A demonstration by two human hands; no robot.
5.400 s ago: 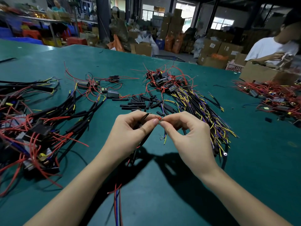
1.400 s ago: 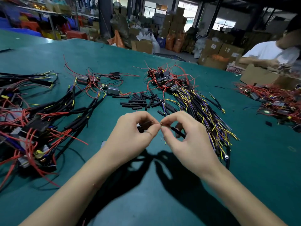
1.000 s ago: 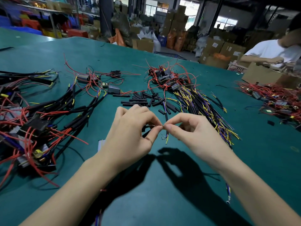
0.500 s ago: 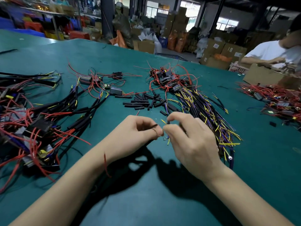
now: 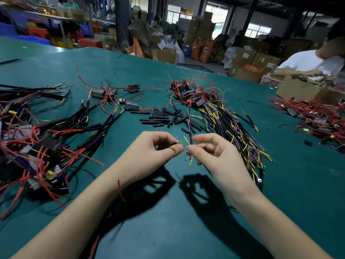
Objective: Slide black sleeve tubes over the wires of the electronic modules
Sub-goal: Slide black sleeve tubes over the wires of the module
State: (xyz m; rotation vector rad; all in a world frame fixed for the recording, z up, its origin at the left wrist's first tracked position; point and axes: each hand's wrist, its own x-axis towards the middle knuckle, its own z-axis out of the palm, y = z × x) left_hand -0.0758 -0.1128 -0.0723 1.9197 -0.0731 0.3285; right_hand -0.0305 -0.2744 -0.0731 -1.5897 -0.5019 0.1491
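Observation:
My left hand point(image 5: 155, 150) pinches a black sleeve tube point(image 5: 169, 144) between thumb and forefinger, its open end facing right. My right hand point(image 5: 209, 154) pinches thin yellow and blue wires point(image 5: 189, 144) at their tips, just beside the tube's mouth. Both hands hover above the green table point(image 5: 168, 212), almost touching. A red wire point(image 5: 119, 189) hangs by my left wrist. Loose black sleeve tubes point(image 5: 164, 117) lie in a heap behind the hands. Black modules with red wires point(image 5: 192, 94) are piled further back, their yellow and blue wires fanning toward the right.
Sleeved modules with red wires point(image 5: 37, 146) crowd the left side. A few more modules point(image 5: 115, 98) lie at back left. Another red-wired pile point(image 5: 317, 116) sits at the right by a cardboard box point(image 5: 298, 90), where a person in a white shirt point(image 5: 308, 64) works.
My right hand has turned and opened outward, showing the wire tips between thumb and forefinger. The left hand still pinches the tube; the gap between the two hands has widened slightly.

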